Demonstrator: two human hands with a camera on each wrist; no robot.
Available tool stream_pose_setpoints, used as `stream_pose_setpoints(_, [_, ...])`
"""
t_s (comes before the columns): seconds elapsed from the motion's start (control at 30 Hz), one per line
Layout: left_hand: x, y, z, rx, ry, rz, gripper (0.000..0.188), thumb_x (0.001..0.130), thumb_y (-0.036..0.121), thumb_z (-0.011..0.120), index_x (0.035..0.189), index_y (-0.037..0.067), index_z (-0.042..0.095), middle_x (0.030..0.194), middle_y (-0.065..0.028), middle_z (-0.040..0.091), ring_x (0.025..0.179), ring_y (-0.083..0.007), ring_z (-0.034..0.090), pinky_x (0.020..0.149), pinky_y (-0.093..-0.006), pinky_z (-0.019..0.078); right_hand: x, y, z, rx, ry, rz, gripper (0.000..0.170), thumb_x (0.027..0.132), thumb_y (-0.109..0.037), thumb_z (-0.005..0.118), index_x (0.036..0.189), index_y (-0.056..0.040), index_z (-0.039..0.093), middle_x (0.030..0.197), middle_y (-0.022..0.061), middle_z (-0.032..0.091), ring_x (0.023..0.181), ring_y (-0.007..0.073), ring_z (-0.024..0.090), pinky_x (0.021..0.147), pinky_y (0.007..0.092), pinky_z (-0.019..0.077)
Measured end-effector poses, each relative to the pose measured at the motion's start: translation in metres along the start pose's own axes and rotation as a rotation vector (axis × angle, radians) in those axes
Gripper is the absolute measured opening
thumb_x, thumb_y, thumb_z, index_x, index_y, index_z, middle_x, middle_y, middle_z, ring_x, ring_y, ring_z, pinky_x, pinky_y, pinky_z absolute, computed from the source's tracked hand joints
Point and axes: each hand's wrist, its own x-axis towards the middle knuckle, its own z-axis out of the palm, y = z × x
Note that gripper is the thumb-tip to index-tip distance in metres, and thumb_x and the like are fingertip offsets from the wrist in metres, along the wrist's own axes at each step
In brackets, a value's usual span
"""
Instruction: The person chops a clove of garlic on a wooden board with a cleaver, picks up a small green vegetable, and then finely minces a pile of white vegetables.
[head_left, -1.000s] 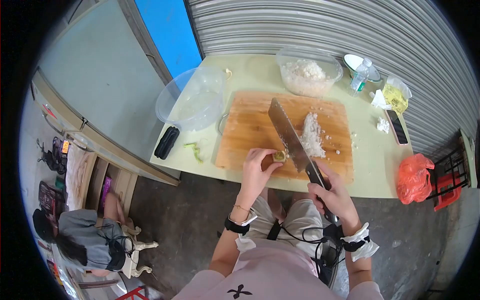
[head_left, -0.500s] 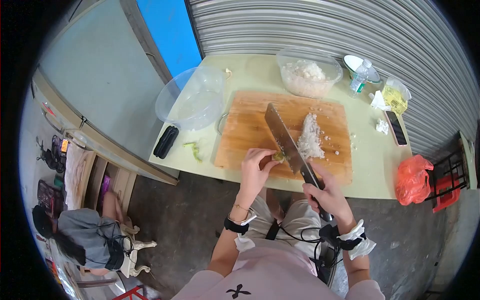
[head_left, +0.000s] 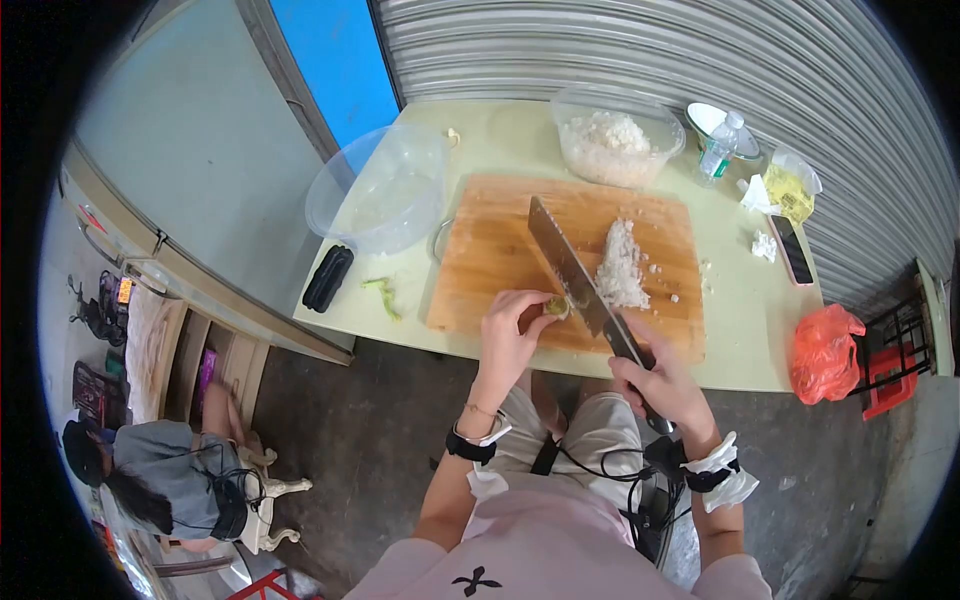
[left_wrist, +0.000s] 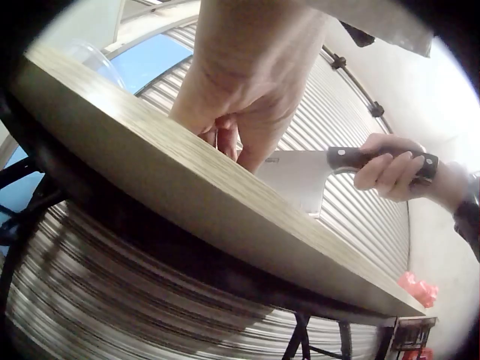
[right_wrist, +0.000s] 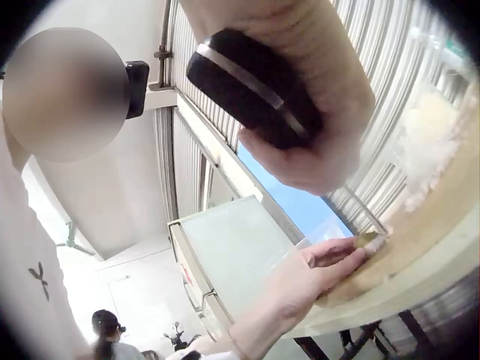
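Observation:
My left hand [head_left: 510, 332] pinches a small green-and-white vegetable stub [head_left: 557, 306] between thumb and fingers, low over the near part of the wooden cutting board [head_left: 490, 225]. In the right wrist view the pale cut side of the stub [right_wrist: 370, 241] faces the blade. My right hand [head_left: 662, 380] grips the black handle of a broad kitchen knife [head_left: 568, 262]. Its blade slants away over the board, edge right beside the stub. To the right of the blade lies a heap of finely chopped white vegetable [head_left: 622, 270], with crumbs scattered around it.
Behind the board stands a clear tub [head_left: 610, 165] of chopped white vegetable; another clear tub [head_left: 375, 205] is at left. A black case [head_left: 327, 279] and green scrap [head_left: 383, 297] lie left. A bottle [head_left: 720, 150], phone [head_left: 792, 250] and red bag [head_left: 827, 352] are at right.
The knife has shifted slightly left, closer to the stub. The stub has turned a little in my left fingers, and the chopped heap stays in place.

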Motion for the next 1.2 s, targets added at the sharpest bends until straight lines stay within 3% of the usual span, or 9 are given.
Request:
stream_pose_setpoints(0.23, [0.0,0.003,-0.001,-0.037,0.003,-0.017,0.021,0.067,0.002,0.07,0.087,0.002,0.064,0.086,-0.0108,0.065,0.083,-0.0287,0.058,0.073,-0.035,0.0463,-0.002,0.004,0.006,-0.015,0.068,-0.038,0.054,0.086,-0.005,0.051,0.136,-0.0065,0.033,0.051,-0.0023,0.042,0.036,0.0074,0.04,0.035,0.0235,0.0335])
stream_pose_setpoints(0.37, [0.0,0.002,-0.003,-0.013,-0.002,-0.013,0.021,0.068,0.002,0.07,0.088,0.002,0.064,0.086,-0.0109,0.065,0.084,-0.0287,0.058,0.073,-0.035,0.0463,0.001,-0.006,0.001,-0.058,0.007,-0.009,0.054,0.085,-0.004,0.051,0.136,-0.0063,0.033,0.051,-0.0021,0.043,0.036,0.0072,0.041,0.035,0.0234,0.0336])
stream_pose_setpoints(0.47, [0.0,-0.006,-0.002,-0.028,-0.03,-0.002,0.025,0.069,0.0,0.07,0.093,0.0,0.064,0.091,-0.0122,0.062,0.081,-0.0253,0.061,0.068,-0.0307,0.0505,-0.003,-0.013,0.002,-0.041,0.021,-0.032,0.054,0.085,-0.004,0.051,0.136,-0.0063,0.033,0.052,-0.0023,0.043,0.037,0.0071,0.041,0.035,0.0231,0.0338])
stream_pose_setpoints(0.67, [0.004,0.003,-0.007,0.07,-0.073,0.08,0.036,0.067,0.011,0.076,0.099,0.001,0.062,0.09,-0.0114,0.062,0.085,-0.0247,0.059,0.075,-0.0335,0.0469,0.0,0.006,0.003,0.026,0.033,0.005,0.056,0.085,-0.004,0.051,0.137,-0.0077,0.032,0.054,-0.0017,0.044,0.038,0.007,0.041,0.036,0.023,0.0336])
stream_pose_setpoints(0.87, [0.001,0.008,0.004,0.138,0.018,0.001,0.032,0.066,0.013,0.077,0.092,0.003,0.061,0.086,-0.0096,0.061,0.082,-0.0236,0.058,0.074,-0.034,0.0458,-0.005,-0.002,0.0,0.064,0.032,-0.024,0.056,0.085,-0.003,0.051,0.137,-0.0091,0.032,0.055,-0.0014,0.044,0.038,0.007,0.041,0.036,0.0231,0.034])
stream_pose_setpoints(1.03, [0.001,0.001,0.0,0.135,-0.016,0.127,0.033,0.068,0.011,0.074,0.097,0.004,0.061,0.086,-0.0088,0.06,0.085,-0.0251,0.056,0.075,-0.0342,0.0446,-0.01,-0.003,-0.002,0.066,0.043,-0.024,0.057,0.085,-0.002,0.051,0.138,-0.0095,0.031,0.053,-0.0028,0.042,0.038,0.0069,0.041,0.036,0.023,0.0339])
stream_pose_setpoints(1.2, [0.005,0.009,-0.006,0.152,-0.049,0.135,0.032,0.069,0.012,0.073,0.098,0.005,0.062,0.087,-0.0092,0.059,0.087,-0.0254,0.054,0.076,-0.0344,0.0442,-0.012,-0.004,0.0,0.09,0.039,-0.033,0.057,0.085,-0.002,0.051,0.138,-0.0085,0.031,0.053,-0.0028,0.042,0.038,0.0065,0.041,0.036,0.0229,0.0342])
